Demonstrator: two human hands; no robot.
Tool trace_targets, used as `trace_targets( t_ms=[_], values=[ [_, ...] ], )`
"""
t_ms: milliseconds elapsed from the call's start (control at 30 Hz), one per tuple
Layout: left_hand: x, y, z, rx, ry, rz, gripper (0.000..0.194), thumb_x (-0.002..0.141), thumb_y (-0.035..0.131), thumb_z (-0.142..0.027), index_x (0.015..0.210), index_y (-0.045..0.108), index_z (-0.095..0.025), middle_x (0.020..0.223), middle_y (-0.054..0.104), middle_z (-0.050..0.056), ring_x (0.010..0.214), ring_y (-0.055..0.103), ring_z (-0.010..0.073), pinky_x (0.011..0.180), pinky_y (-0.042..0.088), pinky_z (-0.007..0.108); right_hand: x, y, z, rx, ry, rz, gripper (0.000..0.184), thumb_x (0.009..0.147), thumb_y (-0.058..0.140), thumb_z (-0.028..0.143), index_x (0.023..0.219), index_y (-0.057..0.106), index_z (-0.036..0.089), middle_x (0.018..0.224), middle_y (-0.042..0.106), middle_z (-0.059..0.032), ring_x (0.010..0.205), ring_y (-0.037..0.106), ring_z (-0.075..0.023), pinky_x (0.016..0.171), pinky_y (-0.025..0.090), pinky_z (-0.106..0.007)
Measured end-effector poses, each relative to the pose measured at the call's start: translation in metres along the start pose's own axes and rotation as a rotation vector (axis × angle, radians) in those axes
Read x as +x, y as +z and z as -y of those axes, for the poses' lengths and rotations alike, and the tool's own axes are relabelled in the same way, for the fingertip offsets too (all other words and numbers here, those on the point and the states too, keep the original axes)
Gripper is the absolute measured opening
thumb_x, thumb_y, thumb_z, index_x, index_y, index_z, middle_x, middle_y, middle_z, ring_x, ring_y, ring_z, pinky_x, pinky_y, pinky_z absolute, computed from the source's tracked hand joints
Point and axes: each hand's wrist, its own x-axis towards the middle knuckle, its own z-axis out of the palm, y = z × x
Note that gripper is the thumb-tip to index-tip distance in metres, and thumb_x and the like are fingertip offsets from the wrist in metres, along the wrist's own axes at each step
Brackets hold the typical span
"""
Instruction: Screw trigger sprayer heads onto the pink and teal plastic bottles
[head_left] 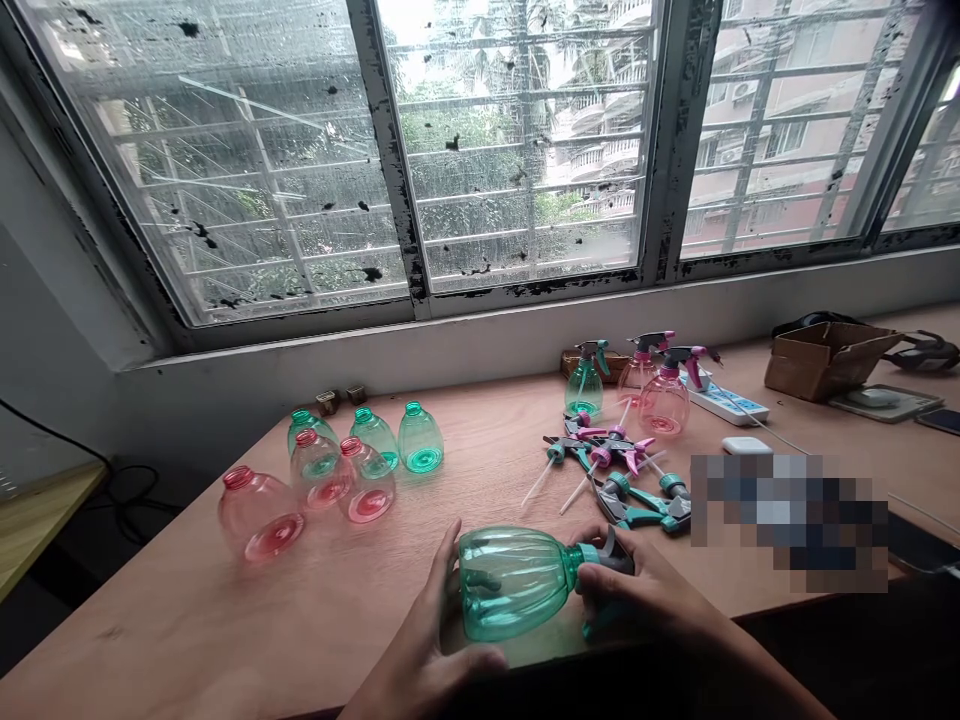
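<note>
A clear green spray bottle (517, 580) lies on its side in the air near the table's front edge, its neck pointing right. My left hand (439, 620) is wrapped around its base end. Over at the neck, my right hand (637, 575) grips the grey and teal spray head (611, 555), which sits at the bottle's mouth; whether it is fully screwed on I cannot tell. Beyond my right hand lies a pile of loose spray heads (615, 455), pink, teal and grey, with dip tubes. To the left stand several open bottles, green (421, 440) and pink (262, 515).
Bottles with heads fitted, one green (583, 388) and two pink (665, 402), stand at the back. Near them are a white power strip (726, 400), a white case (747, 446) and a cardboard box (825, 360). A window runs behind the wooden table (187, 620).
</note>
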Motion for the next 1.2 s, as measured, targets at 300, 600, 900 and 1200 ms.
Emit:
trace_targets(
  t_ms=[300,600,900,1200],
  values=[
    [0.0008,0.0022,0.0001,0.108,0.017,-0.019,0.103,0.081,0.076,-0.023,0.157,0.008,-0.034,0.158,0.038,0.008,0.145,0.037,0.0317,0.122,0.025,0.048,-0.0008,0.0006,0.0035,-0.003,-0.004,-0.045,0.047,0.075,0.081,0.049,0.101,0.055,0.019,0.069,0.070,0.0010,0.060,0.069,-0.0180,0.059,0.054,-0.028],
    [-0.0033,-0.0060,0.0026,0.202,-0.036,0.000,0.095,0.084,0.073,-0.036,0.158,0.013,-0.030,0.165,0.026,0.006,0.151,0.021,0.0315,0.125,0.014,0.048,-0.0013,0.0005,0.0014,0.020,0.004,-0.024,0.047,0.074,0.082,0.049,0.100,0.056,0.019,0.070,0.069,0.0015,0.061,0.069,-0.0187,0.060,0.056,-0.031],
    [-0.0030,-0.0004,0.0032,0.169,0.026,-0.017,0.108,0.081,0.078,-0.028,0.158,0.003,-0.033,0.151,0.046,0.009,0.142,0.039,0.0318,0.121,0.025,0.046,0.0001,-0.0025,-0.0006,0.026,-0.002,-0.018,0.045,0.077,0.080,0.048,0.100,0.055,0.018,0.071,0.070,0.0010,0.061,0.069,-0.0184,0.060,0.055,-0.030],
    [-0.0010,0.0001,-0.0004,0.198,-0.020,-0.055,0.100,0.080,0.076,-0.025,0.158,0.013,-0.032,0.158,0.038,0.007,0.148,0.028,0.0322,0.122,0.025,0.048,-0.0004,0.0003,0.0036,-0.027,-0.006,-0.079,0.046,0.076,0.080,0.052,0.098,0.058,0.018,0.066,0.071,0.0006,0.061,0.068,-0.0187,0.060,0.052,-0.028]
  ],
)
